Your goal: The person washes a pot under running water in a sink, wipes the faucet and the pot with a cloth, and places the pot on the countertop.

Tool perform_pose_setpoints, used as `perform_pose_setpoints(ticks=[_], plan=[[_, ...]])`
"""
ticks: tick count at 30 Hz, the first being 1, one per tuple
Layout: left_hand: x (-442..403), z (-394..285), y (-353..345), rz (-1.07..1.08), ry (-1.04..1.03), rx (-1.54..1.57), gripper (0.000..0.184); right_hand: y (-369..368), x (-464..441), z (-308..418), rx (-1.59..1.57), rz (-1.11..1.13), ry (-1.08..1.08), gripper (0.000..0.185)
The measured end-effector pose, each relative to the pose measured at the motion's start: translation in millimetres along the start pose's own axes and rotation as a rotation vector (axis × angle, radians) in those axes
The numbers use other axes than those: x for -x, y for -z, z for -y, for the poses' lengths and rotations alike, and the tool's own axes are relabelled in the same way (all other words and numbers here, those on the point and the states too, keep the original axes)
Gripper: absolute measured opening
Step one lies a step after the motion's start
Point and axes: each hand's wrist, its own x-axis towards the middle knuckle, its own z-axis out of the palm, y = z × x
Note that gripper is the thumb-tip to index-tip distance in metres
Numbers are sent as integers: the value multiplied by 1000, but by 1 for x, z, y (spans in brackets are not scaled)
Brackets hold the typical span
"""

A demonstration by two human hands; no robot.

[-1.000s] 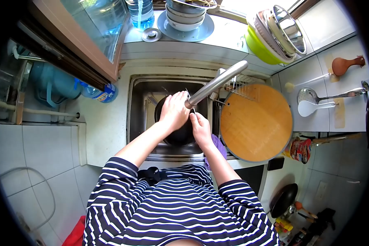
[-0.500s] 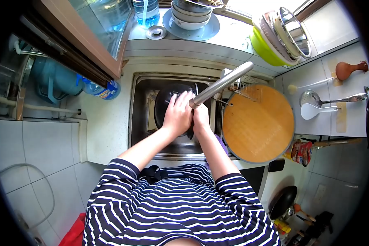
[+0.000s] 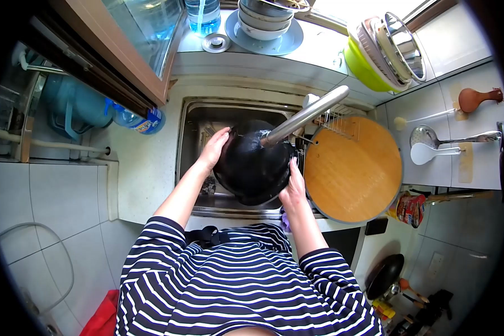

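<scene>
A wet, black, round pot (image 3: 249, 168) is held in the metal sink (image 3: 199, 120), beneath the steel faucet (image 3: 308, 115). My left hand (image 3: 214, 150) grips its left edge, thumb and fingers near the upper rim. On the lower right side, my right hand (image 3: 293, 183) grips the opposite edge. Water from the spout appears to strike the pot's dark surface. Whether its inside or its underside faces up, I cannot tell. Part of the pot is hidden behind the faucet.
Right of the sink lies a round wooden cutting board (image 3: 353, 173) beside a wire rack (image 3: 341, 126). Stacked bowls (image 3: 263, 28) and a green basin (image 3: 369, 67) stand on the sill. A plastic bottle (image 3: 148, 122) lies to the left. Ladles (image 3: 423, 134) hang on the right wall.
My hands were close together over the pot beneath the spout. They have since moved apart to opposite edges, and the pot has been turned or tilted, now showing a broad dark surface.
</scene>
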Motion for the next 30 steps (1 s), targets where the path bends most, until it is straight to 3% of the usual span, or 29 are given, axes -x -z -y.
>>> perform_pose_setpoints(ticks=[4,7,12,13,15,17,20,21,23,26,27,29,30], plan=[[-4,-4,0,58,442,193,42,23,23,3,157,-5,-14,45],[-15,-8,-5,229,496,108,44,28,36,3,392,-34,59,44],[-34,-20,-47,521,195,-220,34,25,35,-9,857,49,247,36],[-28,-40,-56,592,124,-502,36,24,32,-11,940,66,260,36],[0,-64,-84,359,-184,-992,36,9,32,-11,996,57,294,35],[12,-70,-90,277,-334,-966,35,3,33,-9,1069,33,317,35],[-15,-66,-78,440,-162,-947,37,2,34,-11,1047,67,349,36],[-36,-52,-69,528,-18,-726,40,-3,36,-10,1052,78,355,37],[-72,-7,-35,462,135,-698,41,-5,45,-5,1131,51,334,36],[-41,-38,-37,332,236,-367,39,-10,36,-8,1024,50,390,37],[-39,-34,-39,324,-37,-506,38,-15,33,-8,992,58,390,37],[-34,-27,-52,404,-340,-724,37,-16,18,-13,979,45,389,40],[-8,-61,-66,375,-444,-975,38,-14,10,-16,980,38,378,40]])
